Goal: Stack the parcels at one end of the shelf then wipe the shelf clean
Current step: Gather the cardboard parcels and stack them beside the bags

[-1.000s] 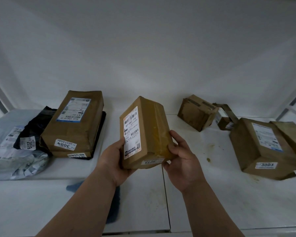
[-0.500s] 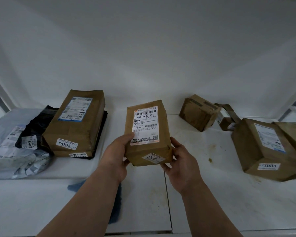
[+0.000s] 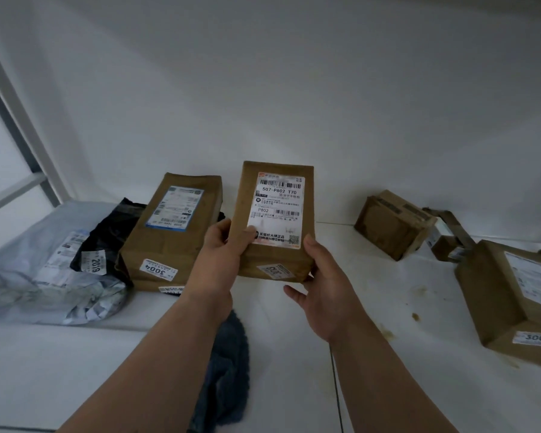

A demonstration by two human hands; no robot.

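Brown paper-wrapped parcel with white shipping label (image 3: 275, 220): frame centre, held above white shelf (image 3: 388, 370). Left hand (image 3: 222, 260) grips its left edge, thumb on label. Right hand (image 3: 322, 289) cups lower right corner, fingers curled underneath. Blue-grey cloth (image 3: 228, 364): lower centre, below left forearm.

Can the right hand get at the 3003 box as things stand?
Probably not yet: the right hand is holding the held parcel with the left hand. Otherwise the shelf toward the 3003 box looks unobstructed.
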